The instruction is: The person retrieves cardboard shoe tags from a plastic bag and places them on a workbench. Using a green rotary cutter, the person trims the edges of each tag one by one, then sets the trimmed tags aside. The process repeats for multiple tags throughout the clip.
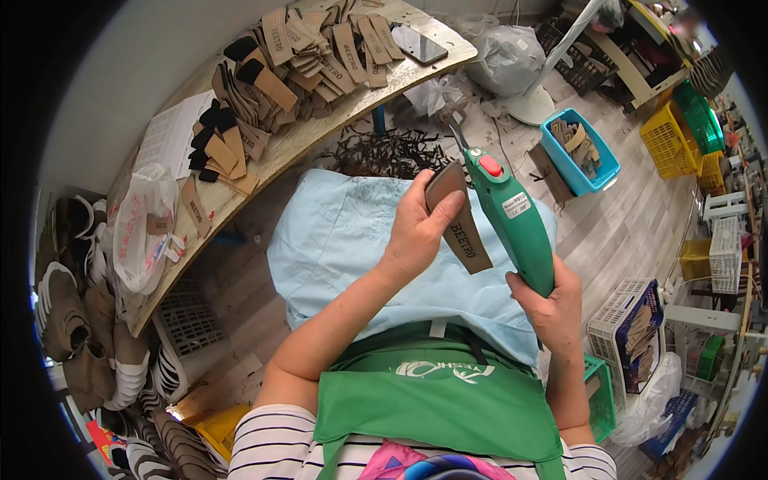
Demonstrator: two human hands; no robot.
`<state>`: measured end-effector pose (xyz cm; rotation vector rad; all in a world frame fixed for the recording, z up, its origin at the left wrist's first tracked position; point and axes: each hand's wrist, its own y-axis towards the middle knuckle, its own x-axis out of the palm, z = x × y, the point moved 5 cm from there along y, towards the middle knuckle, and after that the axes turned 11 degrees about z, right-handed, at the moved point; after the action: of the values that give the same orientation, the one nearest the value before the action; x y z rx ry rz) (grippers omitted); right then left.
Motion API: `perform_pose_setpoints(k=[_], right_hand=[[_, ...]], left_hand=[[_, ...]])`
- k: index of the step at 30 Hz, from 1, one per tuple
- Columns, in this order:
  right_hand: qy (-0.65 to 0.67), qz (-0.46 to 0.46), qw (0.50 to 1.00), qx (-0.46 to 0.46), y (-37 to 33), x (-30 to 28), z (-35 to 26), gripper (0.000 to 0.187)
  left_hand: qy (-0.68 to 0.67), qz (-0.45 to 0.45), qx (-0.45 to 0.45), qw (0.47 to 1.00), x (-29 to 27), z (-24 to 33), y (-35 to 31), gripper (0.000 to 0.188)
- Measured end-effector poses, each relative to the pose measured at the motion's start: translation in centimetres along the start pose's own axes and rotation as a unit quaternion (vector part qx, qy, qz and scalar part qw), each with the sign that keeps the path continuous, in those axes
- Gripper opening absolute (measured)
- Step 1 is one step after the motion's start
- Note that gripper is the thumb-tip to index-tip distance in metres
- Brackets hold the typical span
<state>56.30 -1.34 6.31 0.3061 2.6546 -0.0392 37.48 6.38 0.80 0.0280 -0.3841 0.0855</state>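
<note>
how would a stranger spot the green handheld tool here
Find the light blue cloth in front of the green apron. Above its right side, the right hand grips the rear of the green handheld tool, just right of the flat brown piece in the left hand. Unlike the apron or that piece, it has a thick body with a red button near its front.

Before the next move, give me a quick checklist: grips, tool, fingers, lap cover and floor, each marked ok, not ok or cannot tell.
1. Brown strip held in left hand: ok.
2. Green power tool held in right hand: ok.
3. Left hand's fingers apart from the metal tip: ok.
4. Tool running or off: cannot tell.
5. Light-blue cloth over the lap: ok.
6. Floor swept: not ok, dark scraps lie on it beyond the cloth.
</note>
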Motion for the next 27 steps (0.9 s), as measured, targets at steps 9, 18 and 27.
perform_pose_setpoints(k=[9, 18, 27], right_hand=[[-0.032, -0.045, 0.998, -0.015, -0.6, -1.1, -0.7, 0.021], [-0.099, -0.075, 0.988, -0.088, 0.3, -3.4, -0.9, 0.023], [-0.095, -0.088, 0.986, -0.108, 0.4, -3.7, -1.3, 0.022]], left_hand=[[0.009, -0.051, -0.046, 0.998, -2.9, 1.8, 1.4, 0.024], [0.117, -0.144, -0.101, 0.977, -4.8, 4.3, 1.7, 0.02], [0.048, -0.177, -0.137, 0.973, -4.9, 4.0, 1.3, 0.023]])
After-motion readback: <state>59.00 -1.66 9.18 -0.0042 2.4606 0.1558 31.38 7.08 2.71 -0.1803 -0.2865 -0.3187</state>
